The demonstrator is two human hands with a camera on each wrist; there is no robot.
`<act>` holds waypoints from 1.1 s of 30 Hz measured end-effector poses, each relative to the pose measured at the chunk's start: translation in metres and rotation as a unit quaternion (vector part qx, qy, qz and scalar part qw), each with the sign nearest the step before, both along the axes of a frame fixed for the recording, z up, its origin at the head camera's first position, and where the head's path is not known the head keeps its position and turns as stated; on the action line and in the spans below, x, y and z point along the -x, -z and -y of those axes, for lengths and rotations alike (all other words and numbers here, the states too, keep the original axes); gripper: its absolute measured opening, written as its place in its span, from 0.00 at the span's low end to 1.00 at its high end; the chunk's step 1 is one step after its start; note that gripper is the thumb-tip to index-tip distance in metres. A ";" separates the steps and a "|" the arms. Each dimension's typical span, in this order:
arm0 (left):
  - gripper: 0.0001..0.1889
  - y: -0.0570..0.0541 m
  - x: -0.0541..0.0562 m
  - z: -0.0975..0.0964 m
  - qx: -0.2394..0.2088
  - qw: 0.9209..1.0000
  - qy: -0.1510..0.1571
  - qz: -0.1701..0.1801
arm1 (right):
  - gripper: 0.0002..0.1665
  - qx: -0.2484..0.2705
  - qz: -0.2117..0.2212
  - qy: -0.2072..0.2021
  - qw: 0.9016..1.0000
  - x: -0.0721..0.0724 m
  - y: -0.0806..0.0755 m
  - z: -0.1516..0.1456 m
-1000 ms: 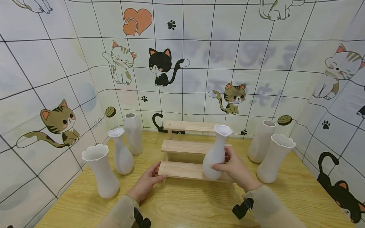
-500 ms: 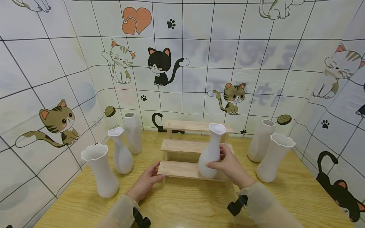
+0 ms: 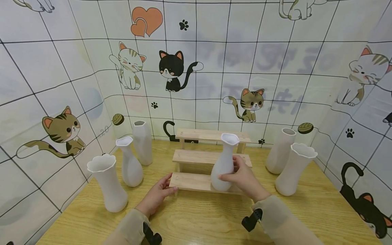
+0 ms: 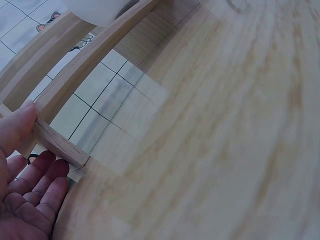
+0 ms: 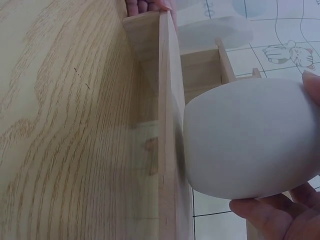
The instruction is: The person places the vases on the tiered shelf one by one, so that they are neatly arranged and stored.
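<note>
A white long-necked vase (image 3: 221, 175) stands upright in the right hand (image 3: 245, 178), its base at the top of the lowest step (image 3: 190, 182) of a three-tier wooden stand (image 3: 193, 156), right of that step's middle and close to its front edge; whether the base touches the wood I cannot tell. The vase has a matt, smooth skin, a rounded belly, a narrowing neck and a flared mouth with an angular, faceted lip; in the right wrist view its underside curves in to a flat base. The right hand grasps the belly from the right, thumb across the front and fingers behind; the left hand (image 3: 156, 195) grips the lowest step's left end, its thumb at the front corner. The stand is pale, bare timber with visible grain, its steps rising towards the rear edge of the table (image 3: 196, 221); along the table's left edge stand a scallop-rimmed vase (image 3: 114, 190), a slender-necked vase (image 3: 131, 166) and, nearest the rear left corner, a tall faceted vase (image 3: 143, 144); towards the right edge a narrow-mouthed vase (image 3: 279, 154) stands behind a wavy-rimmed vase (image 3: 291, 175), both white.
</note>
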State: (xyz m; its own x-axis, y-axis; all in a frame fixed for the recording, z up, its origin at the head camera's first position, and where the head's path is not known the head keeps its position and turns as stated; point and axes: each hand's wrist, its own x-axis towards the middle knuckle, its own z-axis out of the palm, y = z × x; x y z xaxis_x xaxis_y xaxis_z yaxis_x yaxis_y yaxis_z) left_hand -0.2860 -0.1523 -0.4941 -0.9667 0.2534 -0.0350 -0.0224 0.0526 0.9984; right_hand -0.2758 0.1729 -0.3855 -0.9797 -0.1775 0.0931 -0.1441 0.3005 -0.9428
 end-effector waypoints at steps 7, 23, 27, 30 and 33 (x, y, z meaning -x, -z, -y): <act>0.43 -0.001 0.000 -0.002 -0.011 1.000 -0.009 0.007 | 0.47 0.005 0.001 0.000 1.000 0.000 0.002 0.002; 0.42 -0.005 -0.001 -0.003 -0.018 1.000 -0.010 0.009 | 0.47 -0.004 -0.005 0.011 1.000 0.001 0.005 0.007; 0.41 -0.006 -0.002 -0.003 -0.018 1.000 -0.012 0.008 | 0.46 -0.003 -0.007 0.008 1.000 0.001 0.005 0.006; 0.42 -0.005 -0.002 -0.003 -0.017 1.000 -0.013 0.009 | 0.46 -0.002 -0.008 0.008 1.000 0.001 0.006 0.006; 0.42 -0.005 -0.001 -0.003 -0.014 1.000 -0.012 0.009 | 0.46 -0.004 -0.009 0.011 1.000 0.002 0.006 0.006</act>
